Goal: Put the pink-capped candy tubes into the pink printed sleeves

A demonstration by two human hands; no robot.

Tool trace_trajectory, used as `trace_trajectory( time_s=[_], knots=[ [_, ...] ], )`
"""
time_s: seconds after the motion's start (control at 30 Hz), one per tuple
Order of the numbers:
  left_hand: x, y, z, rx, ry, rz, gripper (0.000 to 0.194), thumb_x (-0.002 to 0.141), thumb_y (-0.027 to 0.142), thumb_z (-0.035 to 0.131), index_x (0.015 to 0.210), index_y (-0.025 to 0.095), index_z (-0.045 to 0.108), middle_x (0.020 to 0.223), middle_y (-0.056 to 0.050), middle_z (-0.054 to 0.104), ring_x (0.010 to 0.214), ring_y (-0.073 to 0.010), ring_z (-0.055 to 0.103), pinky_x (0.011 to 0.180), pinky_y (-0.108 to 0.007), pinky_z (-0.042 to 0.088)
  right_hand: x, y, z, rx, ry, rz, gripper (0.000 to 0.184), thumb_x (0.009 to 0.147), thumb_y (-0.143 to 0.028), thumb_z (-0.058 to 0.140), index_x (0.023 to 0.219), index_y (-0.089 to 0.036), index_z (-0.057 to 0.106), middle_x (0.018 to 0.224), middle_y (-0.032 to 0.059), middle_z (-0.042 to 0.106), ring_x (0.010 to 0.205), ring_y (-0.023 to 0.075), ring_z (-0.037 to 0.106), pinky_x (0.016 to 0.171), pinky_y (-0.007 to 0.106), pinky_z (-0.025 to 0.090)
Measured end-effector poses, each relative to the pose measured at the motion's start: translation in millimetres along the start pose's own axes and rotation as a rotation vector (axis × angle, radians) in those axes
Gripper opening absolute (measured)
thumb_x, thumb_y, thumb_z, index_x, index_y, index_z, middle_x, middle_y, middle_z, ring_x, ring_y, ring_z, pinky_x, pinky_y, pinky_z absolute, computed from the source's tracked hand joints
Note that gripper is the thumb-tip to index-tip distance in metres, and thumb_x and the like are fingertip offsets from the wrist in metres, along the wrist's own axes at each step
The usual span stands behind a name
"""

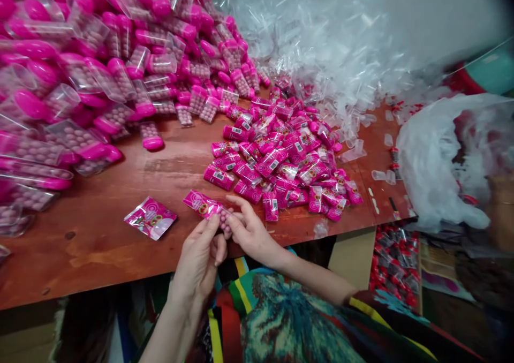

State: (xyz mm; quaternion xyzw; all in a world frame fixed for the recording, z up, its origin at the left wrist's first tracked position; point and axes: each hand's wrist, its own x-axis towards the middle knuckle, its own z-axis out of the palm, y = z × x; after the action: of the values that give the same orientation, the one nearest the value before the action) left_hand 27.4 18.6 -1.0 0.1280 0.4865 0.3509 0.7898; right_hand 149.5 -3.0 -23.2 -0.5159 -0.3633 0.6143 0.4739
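Between my two hands is a small clear candy container [225, 222] filled with pink balls, and a pink printed sleeve [202, 203] sits at its upper left end. My left hand [203, 245] grips it from below, thumb on the sleeve's edge. With thumb and fingers, my right hand [247, 228] pinches the container's other end. To the left, a flat stack of pink printed sleeves [150, 217] lies on the wooden table. Just beyond my hands is a heap of sleeved candy containers [281, 162].
A large pile of unsleeved candy containers with pink caps [116, 74] covers the table's left and back. Clear empty containers [321, 42] are heaped behind. At right stands a white plastic bag [425, 154]; below it, a box holds red-capped containers [397, 261]. The wooden table [100, 250] ends near my body.
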Motion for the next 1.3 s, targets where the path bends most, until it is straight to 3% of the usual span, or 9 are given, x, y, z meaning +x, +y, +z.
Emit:
trace_trajectory(
  time_s=[0.1, 0.2, 0.5, 0.6, 0.73, 0.87, 0.97, 1.13, 1.3],
  knots=[
    [-1, 9, -1.6, 0.032, -0.066, -0.009, 0.028, 0.078, 0.039, 0.075, 0.085, 0.013, 0.064, 0.066, 0.001, 0.062, 0.036, -0.0013, 0.039, 0.037, -0.016, 0.027, 4, -2, -1, 0.216, -0.057, 0.176, 0.047, 0.094, -0.042, 0.053, 0.133, -0.021, 0.037, 0.065, -0.0087, 0.052, 0.037, 0.0039, 0.03, 0.036, 0.016, 0.024],
    [0, 17, -6.1, 0.017, -0.11, -0.02, 0.027, 0.081, 0.04, 0.072, 0.081, 0.014, 0.062, 0.06, 0.002, 0.06, 0.035, -0.0024, 0.037, 0.038, -0.017, 0.029, 4, -4, -5, 0.228, -0.095, 0.181, 0.051, 0.093, -0.045, 0.054, 0.133, -0.02, 0.036, 0.065, -0.0084, 0.055, 0.034, 0.0028, 0.023, 0.034, 0.017, 0.015],
    [4, 3, -3.2, -0.014, -0.047, -0.005, 0.031, 0.081, 0.043, 0.072, 0.083, 0.014, 0.063, 0.036, 0.009, 0.04, 0.031, -0.0025, 0.026, 0.038, -0.017, 0.022, -3, -6, -3, -0.33, -0.011, -0.122, 0.043, 0.096, -0.029, 0.051, 0.137, -0.023, 0.042, 0.089, 0.0018, 0.061, 0.076, 0.0137, 0.059, 0.069, 0.027, 0.047],
    [2, 3, -2.6, 0.004, -0.047, 0.013, 0.032, 0.08, 0.043, 0.073, 0.082, 0.013, 0.062, 0.045, 0.006, 0.05, 0.033, -0.0012, 0.029, 0.039, -0.017, 0.022, 2, -6, -4, -0.111, -0.026, -0.008, 0.039, 0.096, -0.034, 0.05, 0.132, -0.022, 0.042, 0.079, -0.0015, 0.058, 0.058, 0.0095, 0.053, 0.055, 0.022, 0.043],
    [0, 10, -6.2, 0.065, -0.079, 0.004, 0.032, 0.081, 0.043, 0.071, 0.08, 0.013, 0.061, 0.06, 0.0, 0.063, 0.036, -0.0011, 0.033, 0.039, -0.017, 0.024, 6, -7, -7, 0.152, -0.177, 0.251, 0.042, 0.098, -0.042, 0.042, 0.134, -0.022, 0.034, 0.065, -0.0086, 0.052, 0.034, 0.0037, 0.022, 0.035, 0.017, 0.019],
    [2, 10, -6.0, 0.013, -0.059, -0.008, 0.035, 0.081, 0.045, 0.072, 0.074, 0.014, 0.059, 0.044, 0.004, 0.052, 0.036, -0.0031, 0.033, 0.041, -0.017, 0.026, -1, -8, -2, -0.156, -0.099, -0.002, 0.043, 0.096, -0.035, 0.05, 0.136, -0.021, 0.038, 0.081, -0.001, 0.06, 0.058, 0.0089, 0.053, 0.057, 0.023, 0.045],
    [3, 3, -1.6, -0.017, -0.013, -0.012, 0.039, 0.078, 0.049, 0.073, 0.068, 0.015, 0.056, 0.034, 0.008, 0.038, 0.034, -0.0036, 0.03, 0.042, -0.018, 0.024, -4, -7, 2, -0.377, -0.071, -0.131, 0.044, 0.096, -0.029, 0.053, 0.138, -0.024, 0.042, 0.1, 0.0047, 0.063, 0.083, 0.0147, 0.061, 0.078, 0.031, 0.049],
    [2, -1, 0.8, 0.057, -0.028, -0.053, 0.04, 0.075, 0.05, 0.075, 0.069, 0.014, 0.06, 0.043, 0.005, 0.05, 0.032, -0.0023, 0.029, 0.04, -0.019, 0.021, 4, -6, -3, -0.015, -0.085, 0.104, 0.043, 0.097, -0.041, 0.05, 0.133, -0.021, 0.04, 0.07, -0.0058, 0.053, 0.043, 0.0064, 0.041, 0.041, 0.019, 0.034],
    [0, 0, -1.9, 0.12, -0.07, -0.038, 0.043, 0.078, 0.052, 0.071, 0.06, 0.016, 0.057, 0.037, 0.003, 0.047, 0.037, -0.0084, 0.042, 0.046, -0.021, 0.034, 4, -3, -11, 0.104, -0.199, 0.146, 0.047, 0.094, -0.047, 0.055, 0.13, -0.02, 0.042, 0.075, -0.0053, 0.058, 0.044, 0.0046, 0.05, 0.043, 0.017, 0.039]
  ],
)
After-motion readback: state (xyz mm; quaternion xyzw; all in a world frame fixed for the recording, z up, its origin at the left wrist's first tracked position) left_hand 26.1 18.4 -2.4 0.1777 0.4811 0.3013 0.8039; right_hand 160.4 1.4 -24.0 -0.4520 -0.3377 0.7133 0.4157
